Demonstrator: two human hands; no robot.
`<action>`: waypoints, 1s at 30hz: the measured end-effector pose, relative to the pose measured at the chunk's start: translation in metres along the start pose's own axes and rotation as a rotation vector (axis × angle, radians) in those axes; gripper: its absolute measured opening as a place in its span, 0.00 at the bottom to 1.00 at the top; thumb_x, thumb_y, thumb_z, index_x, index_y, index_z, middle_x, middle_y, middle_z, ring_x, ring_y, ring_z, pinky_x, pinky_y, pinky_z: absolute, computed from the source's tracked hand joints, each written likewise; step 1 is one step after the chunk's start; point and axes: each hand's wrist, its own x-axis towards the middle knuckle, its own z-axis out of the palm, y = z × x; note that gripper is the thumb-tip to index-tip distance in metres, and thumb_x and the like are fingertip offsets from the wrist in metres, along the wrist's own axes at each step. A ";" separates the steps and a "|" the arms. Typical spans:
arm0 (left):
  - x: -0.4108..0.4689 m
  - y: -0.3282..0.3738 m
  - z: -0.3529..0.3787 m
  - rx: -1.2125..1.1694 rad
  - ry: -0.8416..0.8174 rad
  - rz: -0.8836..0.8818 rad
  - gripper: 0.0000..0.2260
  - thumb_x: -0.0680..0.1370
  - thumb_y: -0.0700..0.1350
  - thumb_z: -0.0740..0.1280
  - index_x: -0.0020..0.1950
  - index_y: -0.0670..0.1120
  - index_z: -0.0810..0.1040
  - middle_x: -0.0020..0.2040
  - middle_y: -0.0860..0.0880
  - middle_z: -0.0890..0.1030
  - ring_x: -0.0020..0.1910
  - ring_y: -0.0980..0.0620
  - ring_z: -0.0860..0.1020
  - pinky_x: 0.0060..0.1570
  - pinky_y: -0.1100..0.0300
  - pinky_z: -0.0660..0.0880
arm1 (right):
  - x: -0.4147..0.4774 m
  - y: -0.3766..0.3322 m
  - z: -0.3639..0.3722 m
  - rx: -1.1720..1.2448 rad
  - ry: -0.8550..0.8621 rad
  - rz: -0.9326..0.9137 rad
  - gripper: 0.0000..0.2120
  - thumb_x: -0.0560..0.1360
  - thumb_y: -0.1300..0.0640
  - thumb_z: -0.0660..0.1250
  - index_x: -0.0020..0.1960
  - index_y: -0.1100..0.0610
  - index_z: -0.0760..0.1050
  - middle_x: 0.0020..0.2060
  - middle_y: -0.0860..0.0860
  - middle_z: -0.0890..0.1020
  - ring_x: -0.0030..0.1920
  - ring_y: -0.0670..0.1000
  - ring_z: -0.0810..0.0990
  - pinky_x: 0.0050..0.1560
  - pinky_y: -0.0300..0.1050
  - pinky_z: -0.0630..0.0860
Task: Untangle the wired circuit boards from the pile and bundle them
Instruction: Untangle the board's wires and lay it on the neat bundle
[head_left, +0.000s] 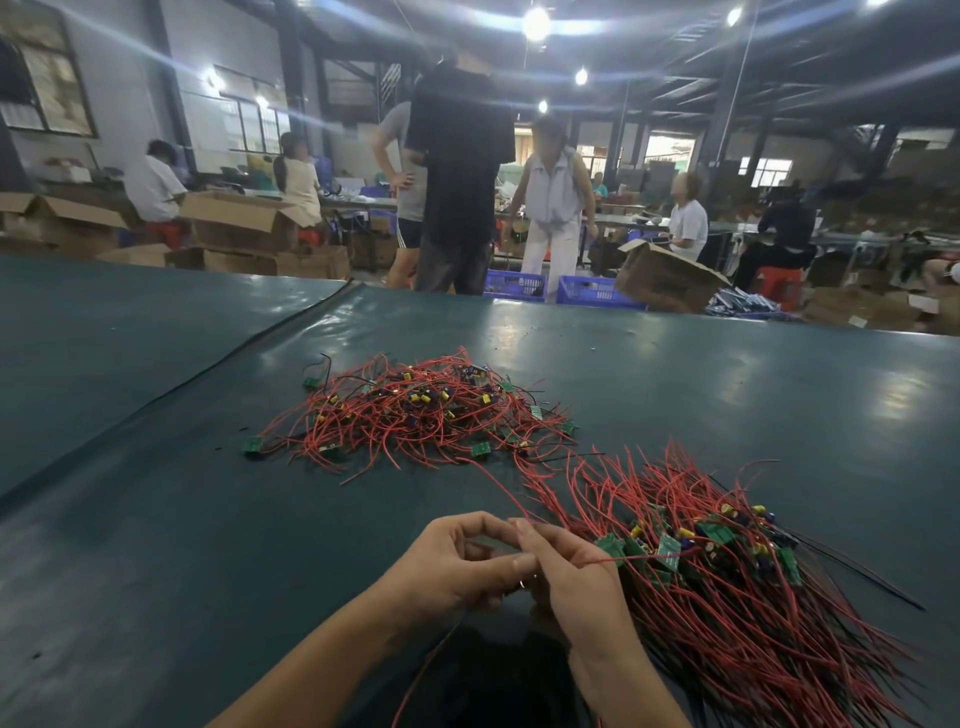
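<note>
A tangled pile of small green circuit boards with red wires (415, 410) lies on the dark green table (156, 467), in the middle. To the right, a sorted bundle of boards (727, 561) lies with its red and black wires fanned toward me. My left hand (457, 564) and my right hand (576, 577) meet at the near edge, just left of the bundle. Both pinch a thin red wire (498, 486) that runs from the pile to my fingers and hangs down below my hands.
A black cable (249, 345) lies along a seam across the left of the table. Beyond the far edge stand several people, blue crates (597, 292) and open cardboard boxes (665, 278). A lone board (254, 446) sits at the pile's left edge.
</note>
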 end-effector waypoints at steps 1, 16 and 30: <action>0.001 -0.001 -0.001 -0.055 0.013 -0.041 0.12 0.68 0.46 0.76 0.48 0.42 0.81 0.34 0.46 0.81 0.25 0.55 0.74 0.26 0.66 0.72 | 0.000 0.000 -0.001 -0.011 0.022 -0.008 0.09 0.76 0.62 0.69 0.39 0.59 0.85 0.37 0.60 0.85 0.36 0.54 0.84 0.36 0.43 0.79; 0.001 -0.007 0.013 0.182 0.174 0.325 0.14 0.79 0.50 0.61 0.37 0.46 0.79 0.34 0.46 0.83 0.32 0.53 0.80 0.35 0.64 0.75 | 0.001 -0.009 -0.001 0.310 0.164 -0.040 0.18 0.78 0.52 0.65 0.32 0.54 0.83 0.33 0.57 0.75 0.32 0.53 0.73 0.35 0.46 0.73; -0.004 -0.002 0.010 0.261 0.170 0.352 0.17 0.78 0.55 0.61 0.41 0.42 0.76 0.36 0.43 0.82 0.32 0.48 0.79 0.32 0.58 0.72 | -0.005 -0.007 -0.002 0.157 0.144 0.017 0.23 0.65 0.35 0.67 0.23 0.53 0.75 0.22 0.49 0.74 0.22 0.46 0.71 0.26 0.40 0.71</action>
